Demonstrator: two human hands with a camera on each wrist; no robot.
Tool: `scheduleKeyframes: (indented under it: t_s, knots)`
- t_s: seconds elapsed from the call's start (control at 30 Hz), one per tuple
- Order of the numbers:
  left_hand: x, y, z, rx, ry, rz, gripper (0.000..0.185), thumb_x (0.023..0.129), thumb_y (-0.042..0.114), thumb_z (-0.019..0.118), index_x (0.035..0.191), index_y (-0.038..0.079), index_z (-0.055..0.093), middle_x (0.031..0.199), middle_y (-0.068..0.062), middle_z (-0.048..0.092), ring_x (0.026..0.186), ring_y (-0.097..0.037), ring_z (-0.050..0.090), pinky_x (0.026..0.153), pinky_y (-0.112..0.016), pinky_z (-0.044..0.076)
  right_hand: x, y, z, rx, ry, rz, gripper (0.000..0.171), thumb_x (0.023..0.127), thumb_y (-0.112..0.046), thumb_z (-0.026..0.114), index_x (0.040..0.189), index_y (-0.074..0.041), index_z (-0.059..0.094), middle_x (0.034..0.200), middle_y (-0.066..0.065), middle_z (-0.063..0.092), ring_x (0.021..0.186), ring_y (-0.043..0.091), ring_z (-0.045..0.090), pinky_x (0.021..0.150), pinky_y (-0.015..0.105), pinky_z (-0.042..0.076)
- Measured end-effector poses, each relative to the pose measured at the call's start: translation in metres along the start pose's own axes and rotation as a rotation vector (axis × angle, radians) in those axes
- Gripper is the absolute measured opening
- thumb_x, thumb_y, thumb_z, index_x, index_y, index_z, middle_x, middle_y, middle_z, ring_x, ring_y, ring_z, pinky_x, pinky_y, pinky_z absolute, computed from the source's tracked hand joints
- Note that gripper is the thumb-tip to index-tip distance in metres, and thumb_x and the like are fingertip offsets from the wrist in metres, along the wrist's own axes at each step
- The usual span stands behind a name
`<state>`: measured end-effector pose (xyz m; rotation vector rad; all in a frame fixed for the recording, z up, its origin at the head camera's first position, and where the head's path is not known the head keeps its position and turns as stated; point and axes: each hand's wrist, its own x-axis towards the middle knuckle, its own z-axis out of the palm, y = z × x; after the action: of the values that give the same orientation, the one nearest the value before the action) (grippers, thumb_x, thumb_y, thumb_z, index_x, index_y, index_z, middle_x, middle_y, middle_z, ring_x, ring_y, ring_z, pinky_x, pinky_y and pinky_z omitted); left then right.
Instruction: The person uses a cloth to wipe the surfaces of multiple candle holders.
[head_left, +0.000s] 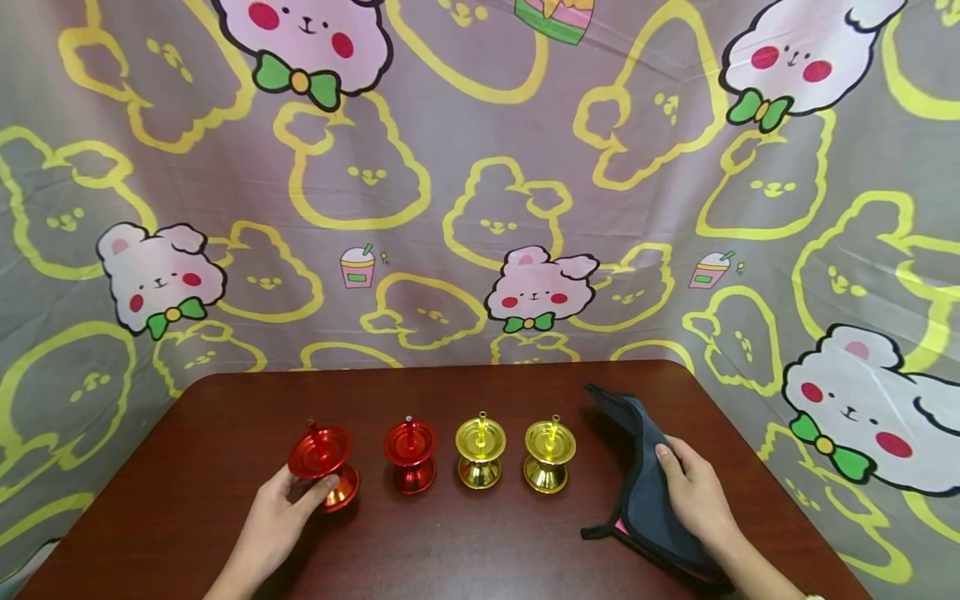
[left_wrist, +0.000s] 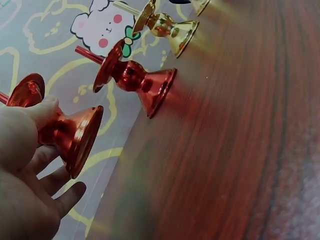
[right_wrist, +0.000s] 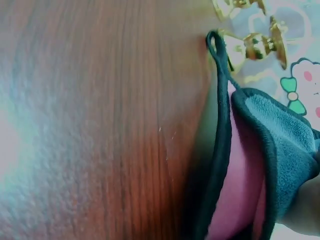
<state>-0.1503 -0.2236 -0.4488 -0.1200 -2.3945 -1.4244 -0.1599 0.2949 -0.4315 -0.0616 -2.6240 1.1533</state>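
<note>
My left hand (head_left: pixel 272 518) pinches a shiny red candle holder (head_left: pixel 321 450) at its stem, thumb in front. The holder tilts slightly, and its base (left_wrist: pixel 86 142) shows in the left wrist view with fingers spread below it. To its right stands a second red candle holder (head_left: pixel 411 454), upright on the table. Two gold candle holders (head_left: pixel 481 450) (head_left: pixel 550 454) stand further right in the same row. My right hand (head_left: pixel 697 493) grips a dark blue-grey cloth (head_left: pixel 651 492) with black edging. A pink underside (right_wrist: pixel 240 175) shows in the right wrist view, where the hand is mostly cut off.
The dark brown wooden table (head_left: pixel 450 550) has rounded far corners. Behind it and at both sides hangs a grey curtain (head_left: pixel 420 250) printed with cartoon bears and yellow outlines. One black loop (head_left: pixel 597 532) of the cloth points toward the gold holders.
</note>
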Motion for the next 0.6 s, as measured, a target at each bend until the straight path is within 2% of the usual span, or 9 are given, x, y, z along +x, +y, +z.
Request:
scheduleKeyframes:
  t_s: [0.1,0.17,0.27,0.37,0.6]
  knots:
    - [-0.002,0.002,0.002,-0.05,0.008,0.063,0.034,0.093,0.011,0.073,0.125,0.002,0.064,0.116,-0.012,0.07,0.098,0.0,0.064,0.081,-0.014,0.049,-0.003,-0.006,-0.004,0.029,0.03,0.037,0.045,0.11,-0.033,0.039,0.138,-0.001,0.055,0.13,0.021,0.062,0.105,0.016,0.058,0.082,0.022,0.044]
    - [-0.003,0.003,0.004,-0.091,0.012,0.109,0.033,0.092,0.006,0.072,0.124,0.001,0.063,0.114,-0.009,0.069,0.099,-0.001,0.064,0.081,-0.014,0.049,-0.005,-0.011,-0.007,0.056,0.05,0.053,0.047,0.109,-0.035,0.039,0.138,-0.001,0.055,0.13,0.021,0.062,0.1,0.009,0.057,0.078,0.016,0.043]
    - [-0.004,0.006,0.007,-0.129,0.008,0.149,0.033,0.092,0.001,0.07,0.124,0.002,0.063,0.112,-0.002,0.069,0.1,-0.001,0.063,0.081,-0.015,0.049,-0.008,-0.018,-0.01,0.092,0.081,0.057,0.047,0.109,-0.036,0.04,0.138,-0.002,0.055,0.128,0.021,0.062,0.094,0.003,0.056,0.075,0.016,0.044]
    - [-0.004,0.009,0.01,-0.126,-0.009,0.162,0.033,0.093,0.002,0.07,0.125,0.004,0.062,0.112,0.003,0.068,0.102,-0.001,0.062,0.082,-0.015,0.048,-0.012,-0.027,-0.013,0.132,0.107,0.053,0.045,0.109,-0.034,0.041,0.137,-0.002,0.056,0.124,0.02,0.064,0.089,0.005,0.058,0.072,0.018,0.047]
    - [-0.007,0.021,0.018,-0.158,-0.088,0.197,0.035,0.095,0.002,0.067,0.129,0.006,0.058,0.117,-0.005,0.066,0.106,-0.005,0.061,0.086,-0.017,0.049,-0.025,-0.048,-0.021,0.193,0.143,0.076,0.044,0.109,-0.034,0.042,0.139,-0.005,0.055,0.119,0.016,0.064,0.082,0.007,0.061,0.067,0.022,0.051]
